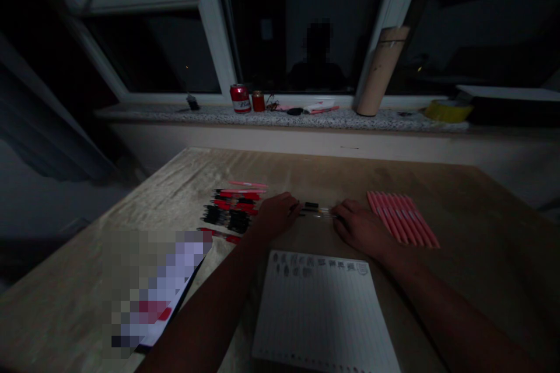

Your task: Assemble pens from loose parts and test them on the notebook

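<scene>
My left hand (275, 215) and my right hand (359, 226) meet over the middle of the wooden table (459, 198), both with fingers pinched. Between them they hold a thin clear pen (315, 210) with a dark tip, lying level just above the table. To the left of my left hand lies a pile of red and black pens and caps (234, 207). To the right of my right hand a neat row of pink pens (403, 218) lies side by side. A lined notepad (324, 315) sits below my hands.
A blurred-out paper or packet (151, 291) lies at the near left. On the stone window sill (394, 121) stand a red can (240, 98), a small red jar (258, 101), a cardboard tube (382, 71) and a yellow tape roll (446, 111). Dark windows lie beyond.
</scene>
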Demonstrator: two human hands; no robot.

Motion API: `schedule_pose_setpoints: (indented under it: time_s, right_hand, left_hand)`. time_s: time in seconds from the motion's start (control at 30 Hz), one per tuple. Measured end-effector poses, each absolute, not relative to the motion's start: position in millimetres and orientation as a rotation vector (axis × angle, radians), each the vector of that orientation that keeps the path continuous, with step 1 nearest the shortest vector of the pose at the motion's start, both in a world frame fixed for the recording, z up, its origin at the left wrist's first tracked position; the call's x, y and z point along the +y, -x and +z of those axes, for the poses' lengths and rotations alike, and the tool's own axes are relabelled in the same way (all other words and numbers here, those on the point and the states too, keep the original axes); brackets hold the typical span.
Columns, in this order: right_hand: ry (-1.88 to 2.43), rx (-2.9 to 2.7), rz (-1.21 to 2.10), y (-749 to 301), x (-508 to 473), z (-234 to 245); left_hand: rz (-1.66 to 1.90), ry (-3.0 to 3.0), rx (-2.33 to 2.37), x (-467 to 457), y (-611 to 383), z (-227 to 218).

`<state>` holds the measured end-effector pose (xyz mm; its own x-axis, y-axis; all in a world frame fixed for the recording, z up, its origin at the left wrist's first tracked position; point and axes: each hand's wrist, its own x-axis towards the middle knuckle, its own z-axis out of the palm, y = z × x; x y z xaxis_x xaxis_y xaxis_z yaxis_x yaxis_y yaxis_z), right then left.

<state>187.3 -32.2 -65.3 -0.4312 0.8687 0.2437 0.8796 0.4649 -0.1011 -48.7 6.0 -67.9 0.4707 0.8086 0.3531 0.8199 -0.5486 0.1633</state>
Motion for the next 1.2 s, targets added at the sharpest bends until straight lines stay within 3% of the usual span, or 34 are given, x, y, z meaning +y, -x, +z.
schedule_pose_setpoints:
  time_s: [0.23, 0.37, 0.53, 0.67, 0.8, 1.2]
  right_hand:
    - [1.413, -2.405, -0.029, -188, -30, -65]
    - [1.376, -2.21, 0.075, -190, -28, -66]
    - [1.308, -1.722, 0.371, -191, -20, -72]
    - [1.231, -1.123, 0.737, -190, -10, -79]
    - [1.131, -0.858, 0.879, -187, -4, -86]
    - [1.041, -0.687, 0.996, -185, -6, -90]
  left_hand:
    - [-0.623, 2.671, -1.497, 5, 47, -68]
    - [-0.796, 2.692, -1.547, 5, 46, -68]
    - [-1.494, 2.668, -1.782, 10, 45, -79]
    - [-2.177, 2.399, -2.057, 22, 45, -89]
    - [-2.642, 2.132, -2.201, 30, 46, -93]
    - [-2.361, 2.248, -2.147, 23, 44, -93]
